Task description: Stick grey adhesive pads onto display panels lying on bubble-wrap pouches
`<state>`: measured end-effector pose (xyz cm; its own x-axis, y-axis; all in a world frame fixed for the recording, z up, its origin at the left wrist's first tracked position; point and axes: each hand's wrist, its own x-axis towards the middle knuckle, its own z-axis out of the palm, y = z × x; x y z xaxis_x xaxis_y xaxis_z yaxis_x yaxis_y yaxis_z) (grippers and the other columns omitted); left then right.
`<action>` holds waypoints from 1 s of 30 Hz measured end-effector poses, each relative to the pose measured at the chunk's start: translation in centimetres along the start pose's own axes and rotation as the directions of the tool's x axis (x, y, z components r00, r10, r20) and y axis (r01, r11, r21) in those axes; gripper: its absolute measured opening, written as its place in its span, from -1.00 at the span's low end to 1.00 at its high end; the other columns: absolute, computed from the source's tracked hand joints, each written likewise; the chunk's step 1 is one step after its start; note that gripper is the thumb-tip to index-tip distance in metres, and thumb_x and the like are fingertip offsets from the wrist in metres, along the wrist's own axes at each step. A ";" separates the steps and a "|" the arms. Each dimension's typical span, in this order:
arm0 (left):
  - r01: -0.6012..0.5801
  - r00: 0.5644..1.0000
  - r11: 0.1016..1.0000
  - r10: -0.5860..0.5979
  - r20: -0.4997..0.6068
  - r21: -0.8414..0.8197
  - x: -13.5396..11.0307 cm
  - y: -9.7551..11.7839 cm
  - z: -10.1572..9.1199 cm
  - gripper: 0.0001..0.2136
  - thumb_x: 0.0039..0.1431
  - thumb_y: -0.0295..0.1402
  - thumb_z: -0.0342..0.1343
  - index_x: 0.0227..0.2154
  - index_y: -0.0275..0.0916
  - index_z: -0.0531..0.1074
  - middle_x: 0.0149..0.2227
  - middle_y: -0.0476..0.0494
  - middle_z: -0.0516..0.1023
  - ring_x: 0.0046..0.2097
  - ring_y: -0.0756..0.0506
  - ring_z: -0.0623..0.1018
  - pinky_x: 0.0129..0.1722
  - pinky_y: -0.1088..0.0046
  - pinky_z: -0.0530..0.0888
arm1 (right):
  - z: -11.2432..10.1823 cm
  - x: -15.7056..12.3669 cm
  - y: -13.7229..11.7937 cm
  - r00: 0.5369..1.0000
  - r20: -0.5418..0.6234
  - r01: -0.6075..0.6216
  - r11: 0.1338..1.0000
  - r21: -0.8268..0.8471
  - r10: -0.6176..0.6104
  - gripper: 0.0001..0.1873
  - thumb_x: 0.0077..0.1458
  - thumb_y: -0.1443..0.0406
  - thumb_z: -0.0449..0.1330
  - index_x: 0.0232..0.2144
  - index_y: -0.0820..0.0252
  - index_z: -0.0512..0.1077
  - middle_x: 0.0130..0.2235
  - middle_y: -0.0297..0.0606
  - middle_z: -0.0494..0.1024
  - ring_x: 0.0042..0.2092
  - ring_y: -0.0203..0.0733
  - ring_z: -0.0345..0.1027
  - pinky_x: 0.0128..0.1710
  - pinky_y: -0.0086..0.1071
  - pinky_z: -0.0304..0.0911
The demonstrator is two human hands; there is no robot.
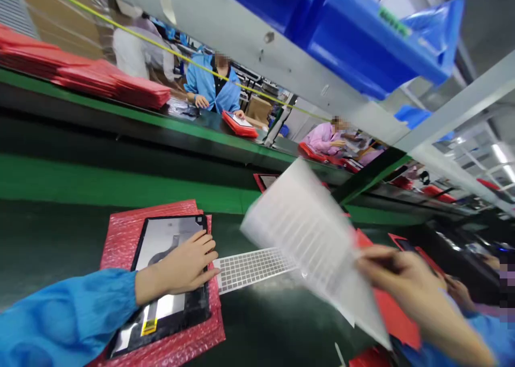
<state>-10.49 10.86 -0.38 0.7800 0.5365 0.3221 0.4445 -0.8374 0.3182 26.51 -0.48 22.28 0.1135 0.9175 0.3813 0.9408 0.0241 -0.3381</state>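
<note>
My left hand (185, 266) lies flat, fingers together, on a black-framed panel (163, 281) that rests on a red bubble-wrap sheet (124, 233). Its fingertips reach the end of a white gridded label sheet (249, 268) lying on the dark belt. My right hand (396, 278) pinches the lower edge of a second white label sheet (309, 233), held up in the air and blurred by motion. Both arms wear blue sleeves.
Red bubble-wrap stacks (92, 77) lie along the green belt (80, 182) at the far left. Across it work a person in blue (211, 88) and a person in pink (325, 136). Blue bins (354, 34) hang overhead. Another worker's hand (458, 289) shows at the right.
</note>
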 end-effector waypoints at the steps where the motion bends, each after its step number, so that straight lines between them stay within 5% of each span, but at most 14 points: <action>1: 0.004 1.000 1.000 -0.004 0.005 0.001 0.2 0.0 -0.2 -0.70 0.43 -0.19 -0.01 -0.35 -0.23 0.48 -0.27 -0.18 0.45 -0.13 -0.22 0.42 0.11 0.10 0.31 | 2.5 -1.0 0.9 0.953 0.297 0.040 0.995 0.096 -0.067 -0.59 0.24 -0.03 0.26 -0.46 0.09 0.66 -0.42 -0.18 0.70 -0.40 -0.02 0.58 -0.53 -0.35 0.47; 4: 0.008 0.999 1.000 -0.008 0.033 0.008 0.7 0.0 -0.4 -0.61 0.45 -0.20 -0.03 -0.50 -0.22 0.45 -0.38 -0.14 0.39 -0.22 -0.18 0.37 -0.04 0.17 0.35 | 9.0 -3.0 2.9 0.803 0.576 0.048 0.980 0.191 -0.152 -0.73 0.26 0.14 0.25 -0.43 0.04 0.67 -0.44 -0.32 0.71 -0.39 -0.06 0.60 -0.37 -0.32 0.53; 7: -0.010 0.997 1.000 0.009 0.073 0.010 1.2 -0.2 -0.4 -0.58 0.45 -0.22 -0.01 -0.56 -0.22 0.45 -0.42 -0.12 0.37 -0.24 -0.17 0.36 -0.02 0.16 0.34 | 12.3 -3.9 4.4 0.781 0.602 0.051 0.978 0.204 -0.166 -0.84 0.23 0.25 0.27 -0.30 0.05 0.69 -0.31 -0.29 0.75 -0.28 -0.01 0.64 -0.23 -0.26 0.54; 13: -0.035 0.993 0.999 0.035 0.111 -0.002 1.4 -0.3 -0.7 -0.60 0.45 -0.29 -0.03 -0.52 -0.23 0.51 -0.37 -0.13 0.43 -0.19 -0.18 0.37 0.19 0.03 0.22 | 14.0 -6.0 7.0 0.857 0.501 0.048 0.987 0.154 -0.120 -0.74 0.27 0.22 0.24 -0.06 0.11 0.65 -0.04 -0.07 0.72 -0.04 0.19 0.63 0.00 0.01 0.53; 16: -0.037 0.992 0.999 0.038 0.124 -0.015 1.3 -0.2 -1.4 -0.60 0.46 -0.32 -0.06 -0.50 -0.23 0.51 -0.42 -0.10 0.46 -0.21 -0.16 0.39 0.26 0.02 0.14 | 15.2 -8.8 6.2 0.911 0.351 0.160 0.969 0.188 -0.218 -0.69 0.32 0.27 0.18 0.06 0.13 0.58 0.14 0.00 0.63 0.05 0.15 0.62 -0.01 -0.07 0.57; 18: -0.032 0.990 0.999 0.034 0.139 -0.016 1.2 -0.2 -1.9 -0.58 0.48 -0.32 -0.09 -0.52 -0.23 0.47 -0.48 -0.06 0.45 -0.27 -0.13 0.37 0.28 0.02 0.11 | 16.4 -10.7 4.6 0.858 0.365 0.266 0.920 0.287 -0.362 -0.57 0.30 0.41 0.11 0.16 0.10 0.50 0.26 -0.04 0.53 0.03 0.00 0.65 -0.06 -0.27 0.60; 23: -0.016 0.984 1.000 0.017 0.179 -0.004 1.5 0.2 -2.6 -0.55 0.50 -0.30 -0.13 -0.56 -0.22 0.38 -0.53 -0.07 0.47 -0.34 -0.12 0.34 0.09 0.13 0.24 | 19.7 -12.7 0.3 0.704 0.444 0.419 0.829 0.372 -0.555 -0.47 0.23 0.49 0.12 0.22 0.20 0.45 0.32 0.00 0.44 0.13 0.08 0.57 -0.10 -0.25 0.62; 30: 0.006 0.978 1.000 -0.007 0.211 0.002 2.1 0.7 -0.8 -0.57 0.46 -0.29 -0.05 -0.59 -0.22 0.38 -0.56 -0.09 0.46 -0.37 -0.12 0.33 0.00 0.17 0.25 | 21.1 -11.7 -0.4 0.657 0.462 0.443 0.801 0.403 -0.596 -0.55 0.22 0.48 0.15 0.14 0.24 0.50 0.33 0.00 0.42 0.14 0.07 0.56 -0.07 -0.27 0.60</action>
<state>-8.90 11.47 1.24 0.8523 0.5078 0.1250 0.4504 -0.8342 0.3182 18.04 -2.81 -0.17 -0.6333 0.7720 0.0546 0.6753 0.5857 -0.4483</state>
